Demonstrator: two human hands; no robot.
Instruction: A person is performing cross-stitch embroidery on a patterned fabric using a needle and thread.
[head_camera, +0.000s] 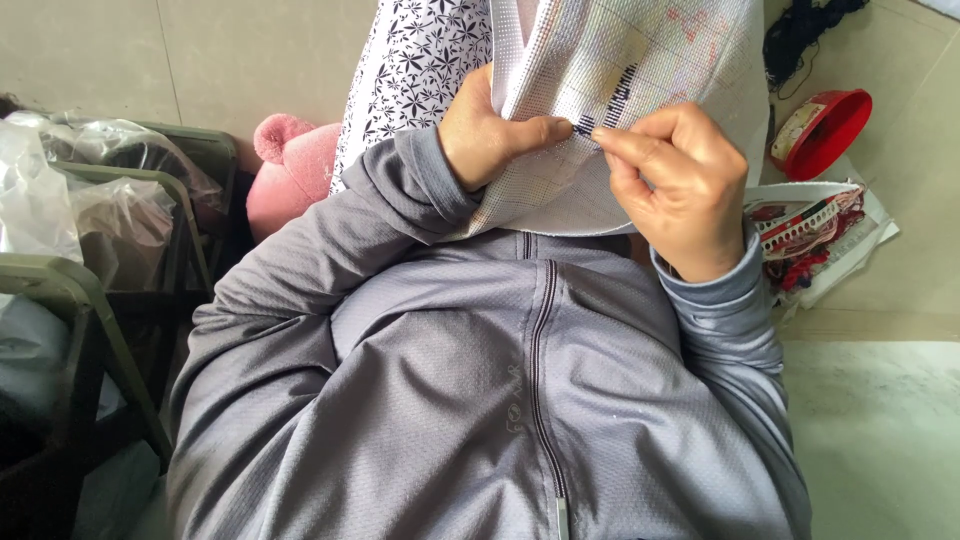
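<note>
Tiled floor, red tub (822, 130) far right | left hand (487, 132) clamps canvas (600, 90) fold | right hand (680, 180) fingertips pinched together at black stitches (612, 104) | keep cloth taut, pull straight

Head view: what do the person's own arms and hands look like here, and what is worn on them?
Both arms wear long grey sleeves of a fine-meshed sports jacket with a zip down the front. The left sleeve is creased at the elbow; the right sleeve ends in a snug cuff at the wrist. The left hand and right hand are bare: no gloves, rings or watch show.
</note>
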